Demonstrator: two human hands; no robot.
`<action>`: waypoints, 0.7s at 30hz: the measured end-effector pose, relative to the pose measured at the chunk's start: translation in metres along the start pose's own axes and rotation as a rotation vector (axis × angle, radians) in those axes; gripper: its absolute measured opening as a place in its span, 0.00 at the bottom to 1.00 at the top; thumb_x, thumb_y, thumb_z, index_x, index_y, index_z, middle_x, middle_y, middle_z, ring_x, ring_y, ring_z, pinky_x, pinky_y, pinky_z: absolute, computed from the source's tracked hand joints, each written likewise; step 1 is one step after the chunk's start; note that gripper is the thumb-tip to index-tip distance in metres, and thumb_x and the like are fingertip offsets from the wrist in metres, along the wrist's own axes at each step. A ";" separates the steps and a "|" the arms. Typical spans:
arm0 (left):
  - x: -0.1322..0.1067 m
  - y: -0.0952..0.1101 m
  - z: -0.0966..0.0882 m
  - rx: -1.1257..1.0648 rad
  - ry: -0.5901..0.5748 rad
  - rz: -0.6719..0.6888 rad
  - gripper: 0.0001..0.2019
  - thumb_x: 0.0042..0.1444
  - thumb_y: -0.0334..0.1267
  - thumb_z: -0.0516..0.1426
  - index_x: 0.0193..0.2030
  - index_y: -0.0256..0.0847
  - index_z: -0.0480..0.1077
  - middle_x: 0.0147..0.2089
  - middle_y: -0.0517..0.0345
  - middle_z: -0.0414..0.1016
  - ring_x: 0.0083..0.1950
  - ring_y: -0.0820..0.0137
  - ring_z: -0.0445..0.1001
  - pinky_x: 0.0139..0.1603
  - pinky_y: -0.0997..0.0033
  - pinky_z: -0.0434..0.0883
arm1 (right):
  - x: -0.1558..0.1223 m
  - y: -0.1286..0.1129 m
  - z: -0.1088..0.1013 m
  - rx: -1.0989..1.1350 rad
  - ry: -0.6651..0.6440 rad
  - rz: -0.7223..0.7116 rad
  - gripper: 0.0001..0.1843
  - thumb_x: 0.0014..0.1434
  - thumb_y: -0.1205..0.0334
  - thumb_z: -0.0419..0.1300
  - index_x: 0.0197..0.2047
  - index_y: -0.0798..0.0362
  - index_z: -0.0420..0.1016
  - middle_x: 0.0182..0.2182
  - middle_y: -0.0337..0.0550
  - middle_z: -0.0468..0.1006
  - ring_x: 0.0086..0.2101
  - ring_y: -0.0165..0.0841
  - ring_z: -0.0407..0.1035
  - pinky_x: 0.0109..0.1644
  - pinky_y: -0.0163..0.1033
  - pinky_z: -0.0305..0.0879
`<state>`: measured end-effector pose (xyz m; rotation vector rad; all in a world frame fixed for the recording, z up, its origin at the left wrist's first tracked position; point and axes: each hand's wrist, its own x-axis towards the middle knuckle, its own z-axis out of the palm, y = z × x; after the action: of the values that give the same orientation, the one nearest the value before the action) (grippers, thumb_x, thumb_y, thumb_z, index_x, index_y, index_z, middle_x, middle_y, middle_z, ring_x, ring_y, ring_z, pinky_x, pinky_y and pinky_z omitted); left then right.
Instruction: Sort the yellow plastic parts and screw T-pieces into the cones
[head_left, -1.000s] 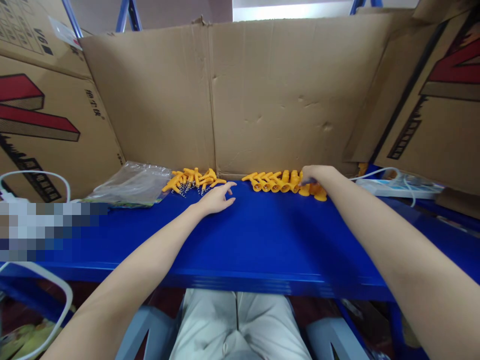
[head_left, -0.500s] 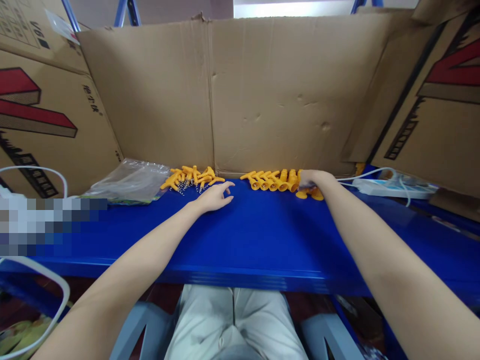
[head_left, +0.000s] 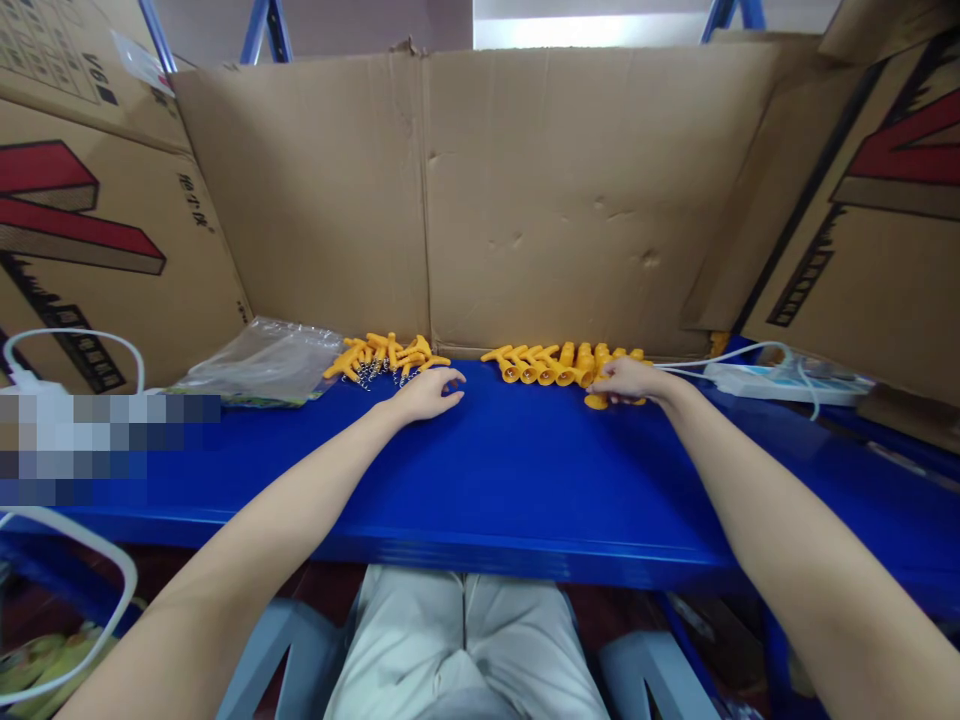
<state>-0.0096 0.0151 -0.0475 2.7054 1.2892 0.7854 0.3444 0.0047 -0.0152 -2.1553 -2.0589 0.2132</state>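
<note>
Two groups of small yellow plastic pieces lie at the back of the blue table. The left pile has metal chains on it. The right row lies side by side against the cardboard wall. My left hand rests on the table just in front of the left pile, fingers curled loosely with nothing in them. At the right end of the row, my right hand is closed on one yellow piece that pokes out below the fingers.
A folded cardboard wall closes off the back and printed boxes stand at both sides. A clear plastic bag lies at the back left. A white power strip with cables sits at the right. White cable loops at the left edge.
My right hand has drawn back toward me from the end of the yellow row, bringing a piece with it. My left hand has curled its fingers a little and stayed in place.
</note>
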 end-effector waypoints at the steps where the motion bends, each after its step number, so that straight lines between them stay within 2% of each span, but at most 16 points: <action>1: 0.000 -0.004 -0.002 0.023 0.041 -0.004 0.13 0.56 0.38 0.56 0.47 0.40 0.73 0.46 0.51 0.77 0.45 0.65 0.75 0.51 0.62 0.71 | -0.001 -0.001 0.001 0.034 -0.032 0.011 0.13 0.59 0.54 0.59 0.30 0.55 0.71 0.27 0.49 0.77 0.29 0.36 0.73 0.33 0.38 0.67; 3: 0.000 -0.014 -0.009 0.076 0.145 -0.039 0.14 0.56 0.36 0.55 0.48 0.39 0.73 0.51 0.49 0.76 0.53 0.62 0.73 0.57 0.60 0.68 | -0.002 -0.003 0.001 0.102 -0.094 0.023 0.12 0.60 0.55 0.58 0.31 0.55 0.69 0.27 0.49 0.76 0.29 0.37 0.73 0.33 0.38 0.66; 6: -0.003 -0.035 -0.022 0.168 0.321 -0.194 0.17 0.56 0.32 0.52 0.53 0.37 0.70 0.56 0.46 0.71 0.60 0.59 0.68 0.62 0.58 0.64 | -0.003 -0.008 0.000 0.151 -0.094 -0.012 0.12 0.60 0.56 0.58 0.29 0.54 0.67 0.26 0.50 0.76 0.29 0.37 0.73 0.32 0.38 0.65; 10: -0.013 -0.065 -0.033 0.253 0.422 -0.442 0.25 0.55 0.26 0.51 0.62 0.34 0.63 0.68 0.40 0.58 0.69 0.56 0.59 0.68 0.56 0.57 | -0.003 -0.010 0.003 0.168 -0.094 -0.013 0.11 0.59 0.57 0.59 0.28 0.54 0.67 0.27 0.50 0.77 0.31 0.38 0.73 0.33 0.38 0.67; 13: -0.020 -0.080 -0.034 0.259 0.331 -0.638 0.28 0.54 0.26 0.52 0.64 0.36 0.61 0.72 0.40 0.53 0.72 0.51 0.52 0.69 0.47 0.53 | -0.002 -0.011 0.005 0.164 -0.102 -0.021 0.11 0.60 0.56 0.58 0.32 0.55 0.69 0.30 0.51 0.78 0.33 0.39 0.74 0.35 0.39 0.68; 15: -0.023 -0.086 -0.032 0.235 0.194 -0.733 0.30 0.52 0.27 0.54 0.64 0.40 0.62 0.71 0.41 0.55 0.72 0.48 0.51 0.68 0.39 0.51 | -0.001 -0.012 0.006 0.161 -0.105 -0.019 0.11 0.60 0.54 0.59 0.34 0.55 0.71 0.32 0.52 0.79 0.34 0.40 0.74 0.37 0.41 0.68; 17: -0.024 -0.090 -0.029 0.212 0.084 -0.772 0.32 0.50 0.28 0.55 0.64 0.44 0.63 0.70 0.42 0.59 0.72 0.46 0.52 0.67 0.34 0.50 | -0.001 -0.013 0.006 0.162 -0.103 -0.016 0.12 0.60 0.54 0.59 0.35 0.55 0.71 0.32 0.53 0.79 0.35 0.41 0.75 0.38 0.42 0.68; 19: -0.025 -0.094 -0.028 0.212 0.051 -0.763 0.32 0.50 0.30 0.55 0.65 0.44 0.63 0.68 0.42 0.62 0.70 0.45 0.56 0.66 0.36 0.53 | -0.003 -0.015 0.006 0.166 -0.105 -0.025 0.11 0.60 0.54 0.59 0.36 0.55 0.71 0.31 0.53 0.78 0.34 0.41 0.75 0.38 0.43 0.68; 21: -0.025 -0.097 -0.027 0.228 0.075 -0.734 0.30 0.50 0.31 0.55 0.63 0.40 0.64 0.65 0.40 0.66 0.67 0.47 0.62 0.64 0.44 0.59 | -0.004 -0.016 0.006 0.165 -0.108 -0.036 0.10 0.60 0.55 0.59 0.36 0.55 0.71 0.31 0.53 0.78 0.34 0.42 0.75 0.37 0.43 0.68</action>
<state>-0.1047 0.0554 -0.0586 2.0529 2.2855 0.6691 0.3271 0.0013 -0.0174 -2.0490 -2.0535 0.4875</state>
